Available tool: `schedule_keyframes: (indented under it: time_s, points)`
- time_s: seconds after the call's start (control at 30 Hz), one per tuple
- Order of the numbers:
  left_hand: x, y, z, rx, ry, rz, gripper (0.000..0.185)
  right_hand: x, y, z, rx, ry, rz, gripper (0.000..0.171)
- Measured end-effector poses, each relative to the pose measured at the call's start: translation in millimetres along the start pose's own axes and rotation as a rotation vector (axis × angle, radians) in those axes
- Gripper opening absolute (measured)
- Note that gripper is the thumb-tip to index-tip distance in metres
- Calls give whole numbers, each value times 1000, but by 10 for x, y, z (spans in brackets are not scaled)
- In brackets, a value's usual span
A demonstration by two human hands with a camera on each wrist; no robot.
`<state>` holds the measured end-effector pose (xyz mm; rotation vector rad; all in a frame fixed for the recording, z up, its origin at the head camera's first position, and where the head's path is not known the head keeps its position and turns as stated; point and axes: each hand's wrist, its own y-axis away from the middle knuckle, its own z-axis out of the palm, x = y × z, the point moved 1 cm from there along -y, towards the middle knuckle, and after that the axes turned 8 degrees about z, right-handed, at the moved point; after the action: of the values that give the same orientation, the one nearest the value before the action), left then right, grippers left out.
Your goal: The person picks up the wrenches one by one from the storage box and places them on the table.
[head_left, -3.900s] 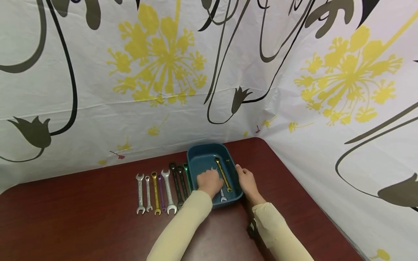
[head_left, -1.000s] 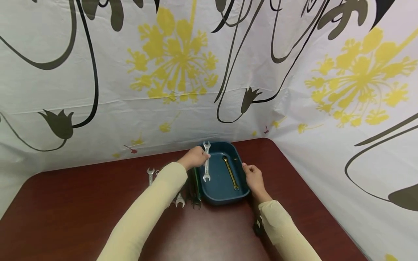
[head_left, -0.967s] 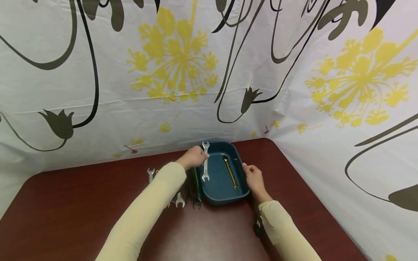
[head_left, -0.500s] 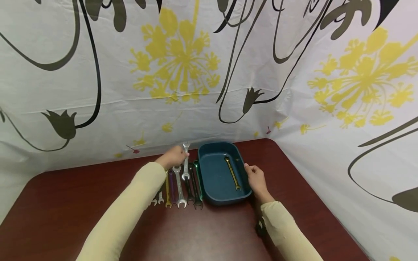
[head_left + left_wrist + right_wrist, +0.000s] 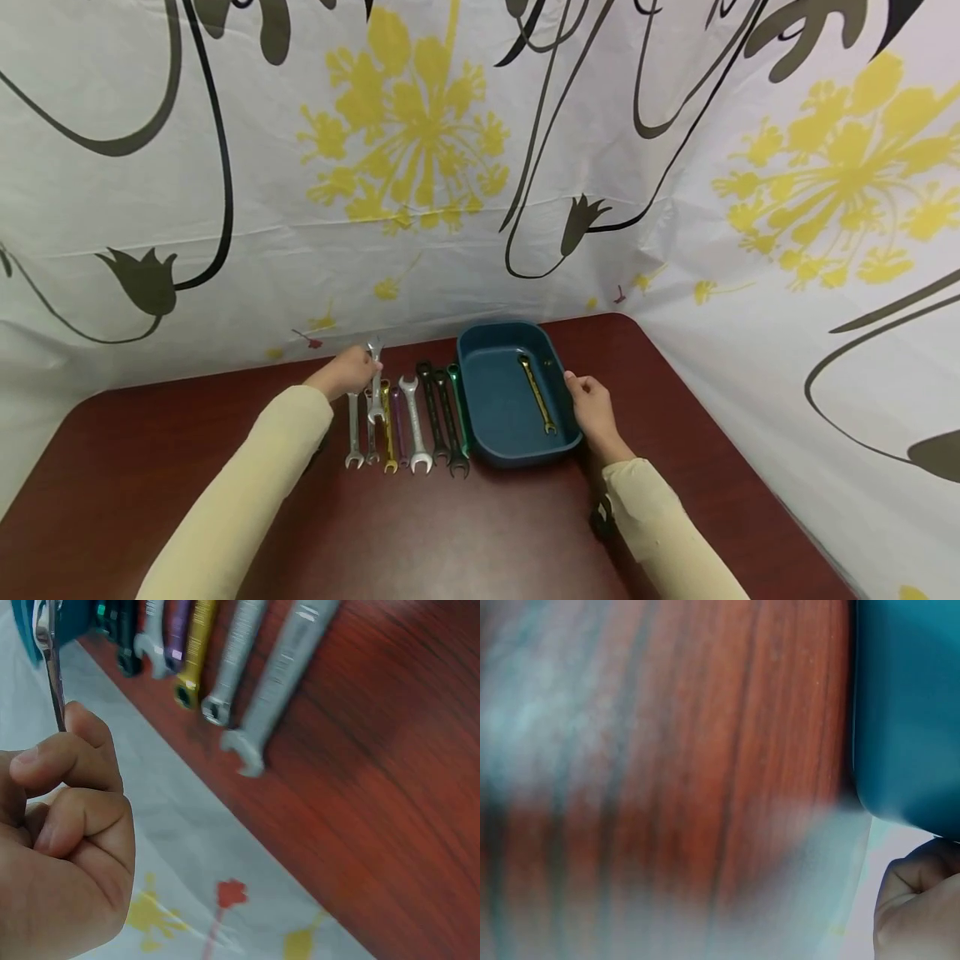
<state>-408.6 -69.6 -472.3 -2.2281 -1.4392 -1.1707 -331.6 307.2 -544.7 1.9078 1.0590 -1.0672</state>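
A dark reddish-brown wood-grain worktop [image 5: 487, 533] with rounded far corners stands in a nook hung with a white sheet [image 5: 247, 167] printed with yellow dandelion heads and black stems; the sheet covers both the back and the right side.

The left hand [image 5: 347, 372] is raised over the far end of a row of wrenches [image 5: 405, 421], its fingers [image 5: 71, 761] curled and pinching a silver open-end wrench [image 5: 375, 379] by its shaft, held nearly upright above the row's left part, near the worktop's far edge. The row lies side by side on the worktop, just left of a teal tray [image 5: 487, 417]: silver ones, a gold, a purple, dark ones and a green.

The tray sits toward the far right corner with a gold wrench [image 5: 537, 400] inside. The right hand [image 5: 592, 408] rests against the tray's right rim, fingers loosely bent on it.
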Motion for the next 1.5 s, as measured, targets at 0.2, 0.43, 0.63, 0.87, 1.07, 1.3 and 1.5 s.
schedule_keyframes:
  time_s: [0.2,0.43,0.63,0.87,1.07,1.3,1.5]
  points:
    - [-204,102,-60,20,7,-55,43,-12,5,-2,0,5,13,44]
    - [-428,196,-97,14,-54,-89,46,-13,0,6,4,11,25,43]
    - [-566,266,-65,11,-71,-134,40,-2,-2,4,-9,1,26,44]
    - [-641,290,-6,-8,-62,-173,35,-2,-3,7,-4,-26,7,44]
    - [-704,281,40,-28,-47,-210,34,4,5,14,-3,-27,8,43]
    - [-717,290,63,-29,-60,-215,34,10,2,7,-8,-38,15,43]
    - [-696,314,57,-28,-92,-218,27,9,3,13,-2,-40,17,41]
